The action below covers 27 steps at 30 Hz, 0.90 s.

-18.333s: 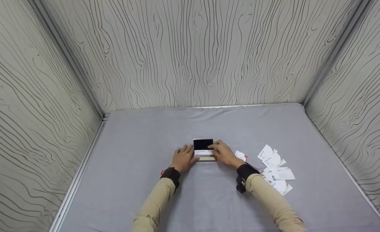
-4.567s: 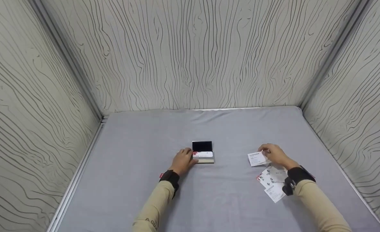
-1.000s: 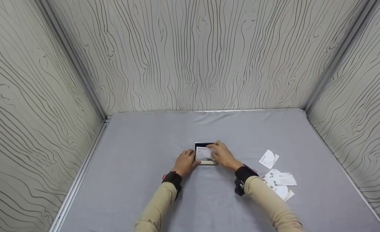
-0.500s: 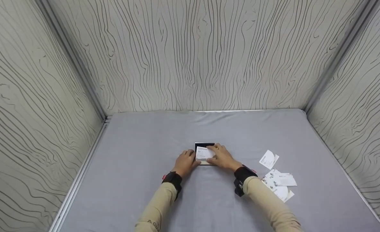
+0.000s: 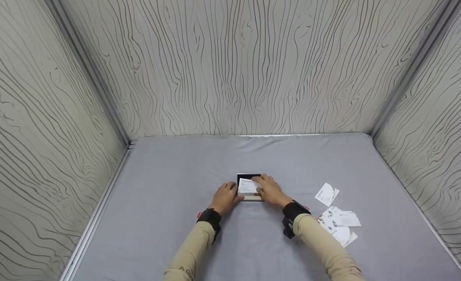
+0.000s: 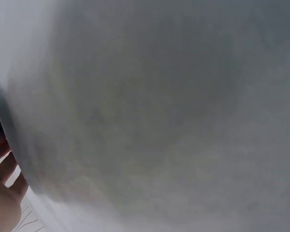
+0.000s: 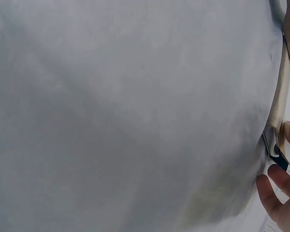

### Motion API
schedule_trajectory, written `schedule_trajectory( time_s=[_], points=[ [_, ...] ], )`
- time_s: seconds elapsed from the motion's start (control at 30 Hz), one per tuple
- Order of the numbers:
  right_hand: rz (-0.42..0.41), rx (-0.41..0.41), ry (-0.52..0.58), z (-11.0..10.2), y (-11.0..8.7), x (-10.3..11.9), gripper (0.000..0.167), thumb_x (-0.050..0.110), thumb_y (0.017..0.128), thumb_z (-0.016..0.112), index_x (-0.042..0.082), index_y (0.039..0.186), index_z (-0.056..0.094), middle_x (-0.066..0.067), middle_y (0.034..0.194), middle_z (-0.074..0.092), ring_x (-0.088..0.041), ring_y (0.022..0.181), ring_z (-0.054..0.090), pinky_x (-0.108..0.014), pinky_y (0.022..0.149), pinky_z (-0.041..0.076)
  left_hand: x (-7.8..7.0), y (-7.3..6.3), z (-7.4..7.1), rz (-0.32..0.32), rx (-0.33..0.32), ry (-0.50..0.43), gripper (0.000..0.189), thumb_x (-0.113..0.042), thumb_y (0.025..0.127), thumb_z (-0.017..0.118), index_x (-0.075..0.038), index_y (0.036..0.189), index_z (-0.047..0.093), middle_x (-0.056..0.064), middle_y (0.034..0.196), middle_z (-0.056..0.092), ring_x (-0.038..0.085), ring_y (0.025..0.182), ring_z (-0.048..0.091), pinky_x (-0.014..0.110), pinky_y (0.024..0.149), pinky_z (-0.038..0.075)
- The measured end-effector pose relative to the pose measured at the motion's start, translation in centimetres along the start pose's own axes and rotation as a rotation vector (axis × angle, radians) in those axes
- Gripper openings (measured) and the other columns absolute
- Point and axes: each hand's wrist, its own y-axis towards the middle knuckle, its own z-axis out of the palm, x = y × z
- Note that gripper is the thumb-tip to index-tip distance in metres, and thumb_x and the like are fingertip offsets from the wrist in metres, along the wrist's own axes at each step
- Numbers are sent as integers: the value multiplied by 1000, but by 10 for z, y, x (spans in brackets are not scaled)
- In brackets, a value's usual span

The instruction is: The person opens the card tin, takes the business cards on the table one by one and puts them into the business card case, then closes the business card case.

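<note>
In the head view, a small card case (image 5: 250,198) with a beige front and a dark raised lid stands open on the grey cloth. My left hand (image 5: 224,198) grips its left side, thumb at the front corner and fingers along the edge. A white printed business card (image 5: 247,185) lies over the case opening, covering part of the dark lid. My right hand (image 5: 271,191) pinches this card at its right side, fingertips on the upper part and thumb lower down. The right wrist view catches the case's beige edge (image 7: 279,92) and my right fingers (image 7: 268,195) beside its hinge end.
To the right lies a single white card (image 5: 326,194). Nearer me is an overlapping spread of cards (image 5: 340,234), some with red and green print, close to my right sleeve (image 5: 324,242). Wood-patterned panels (image 5: 230,70) enclose the cloth-covered table (image 5: 168,168) at the back and sides.
Seconds ago my right hand lifted a card from the loose cards; now that hand is at the case with a card. Fewer loose cards lie right. Lately only small finger and card shifts show.
</note>
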Motion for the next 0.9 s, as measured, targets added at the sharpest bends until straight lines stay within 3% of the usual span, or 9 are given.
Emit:
schedule_trajectory(
  time_s=[0.4, 0.7, 0.9],
  points=[
    [16, 1, -29, 3, -1, 1, 40, -3, 91, 62, 3, 130, 60, -20, 112, 54, -41, 101, 53, -57, 81, 46, -3, 0, -4, -21, 51, 22, 53, -39, 98, 60, 4, 128, 61, 15, 127, 58, 32, 114, 56, 43, 96, 46],
    [-14, 27, -73, 3, -2, 4, 25, -2, 93, 60, 4, 115, 70, -19, 114, 53, -43, 102, 51, -59, 78, 45, -2, -1, -4, 1, 21, 23, 49, -38, 98, 61, 4, 124, 63, 16, 125, 59, 33, 113, 56, 44, 95, 47],
    [-34, 5, -72, 6, -2, 1, 24, -2, 92, 59, 5, 112, 72, -19, 113, 53, -43, 100, 51, -60, 77, 46, -1, 0, -2, 10, 11, 24, 50, -39, 98, 60, 3, 124, 64, 16, 124, 59, 33, 112, 57, 43, 95, 47]
  ],
)
